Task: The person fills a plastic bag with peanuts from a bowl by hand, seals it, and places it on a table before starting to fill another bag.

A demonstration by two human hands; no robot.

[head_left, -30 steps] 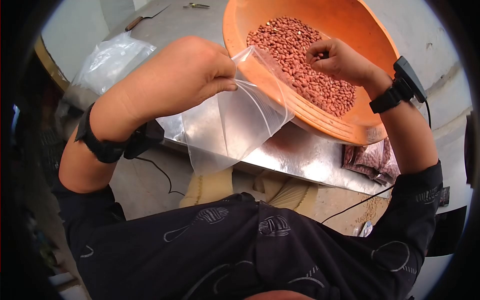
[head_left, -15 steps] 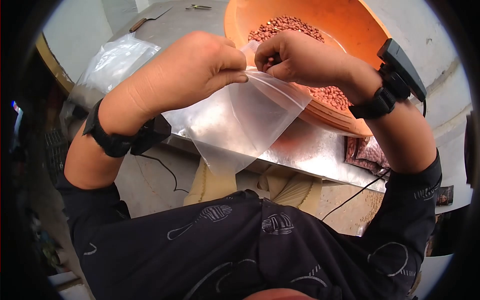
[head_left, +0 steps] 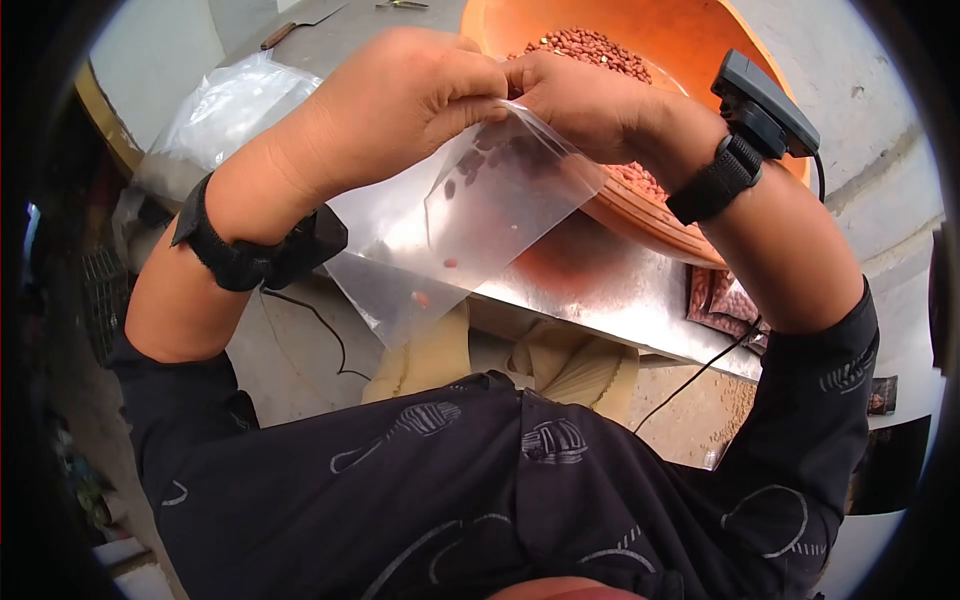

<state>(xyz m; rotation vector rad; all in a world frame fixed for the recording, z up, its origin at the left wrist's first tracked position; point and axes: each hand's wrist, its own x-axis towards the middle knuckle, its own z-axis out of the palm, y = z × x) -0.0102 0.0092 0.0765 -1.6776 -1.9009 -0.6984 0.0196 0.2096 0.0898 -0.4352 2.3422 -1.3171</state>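
Observation:
My left hand point(head_left: 430, 90) pinches the top edge of a clear plastic bag point(head_left: 490, 225), which hangs down over the table's front edge. My right hand point(head_left: 580, 105) is at the bag's mouth, touching or nearly touching my left fingers. Its fingers are curled and their tips are hidden. Several reddish-brown peanuts point(head_left: 450, 188) are inside the bag, most just below my right hand and a few lower down. Behind my right hand stands an orange basin point(head_left: 690, 45) with a heap of peanuts point(head_left: 590, 50).
A pile of clear plastic bags point(head_left: 235, 110) lies to the left on the metal table point(head_left: 400, 225). A wooden-handled blade point(head_left: 295, 28) lies at the back left. Filled packs of peanuts point(head_left: 715, 300) lie at the right front edge, near a black cable point(head_left: 690, 388).
My right hand has moved left to the bag's mouth with peanuts in it. Peanuts now show inside the bag, which was empty. My left hand has shifted slightly up and right.

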